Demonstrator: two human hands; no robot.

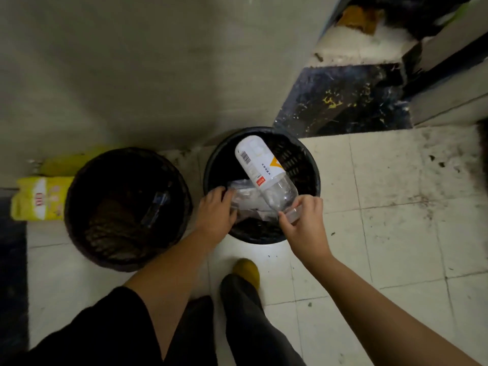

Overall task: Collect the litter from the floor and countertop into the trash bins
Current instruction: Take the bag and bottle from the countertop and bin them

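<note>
Two black mesh trash bins stand on the tiled floor against the wall: the left bin [79,196] and the right bin [303,159]. Over the right bin, a clear plastic bottle [264,173] with a white and yellow label lies tilted, its base pointing away. My right hand [303,223] grips its neck end at the bin's near rim. My left hand [216,210] holds a crumpled clear plastic wrapper [245,199] just inside the same bin. The left bin holds dark scraps and what looks like a clear bottle [155,210].
A yellow package [39,199] lies on the floor left of the left bin, with another yellow item [68,162] behind it. A dark scratched step [343,101] rises behind the right bin. My foot in a yellow shoe [247,270] stands near the bins.
</note>
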